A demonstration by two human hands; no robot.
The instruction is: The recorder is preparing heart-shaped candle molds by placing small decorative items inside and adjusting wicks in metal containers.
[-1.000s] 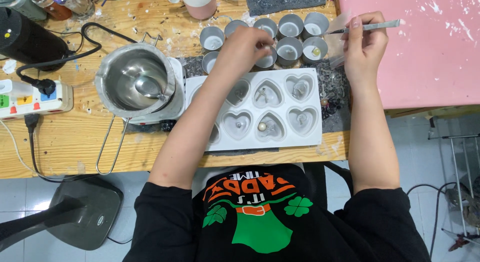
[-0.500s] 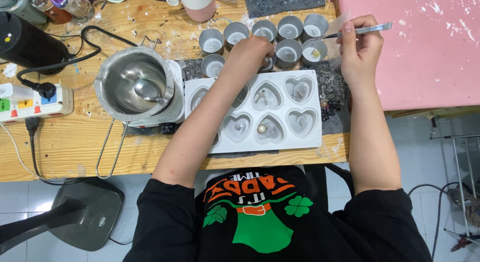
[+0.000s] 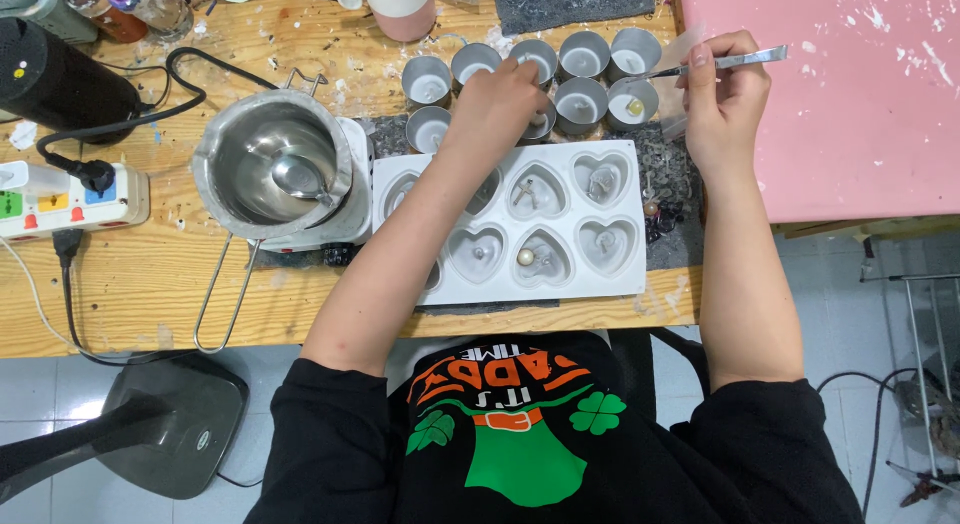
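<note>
My left hand reaches over a cluster of small metal cups, fingers pinched over one cup in the middle; whether it holds anything I cannot tell. My right hand grips metal tweezers, whose tip points left toward a cup with a small bead in it. In front of the cups lies a white mould with heart-shaped cavities, several holding small charms and a pearl-like bead.
A steel melting pot with a spoon inside sits on a small hotplate at the left. A power strip and black cable lie further left. A pink board covers the right. A pink-white jug stands at the back.
My left hand has shifted slightly up over the cups. My right hand with the tweezers has lowered a little, tip nearer the beaded cup.
</note>
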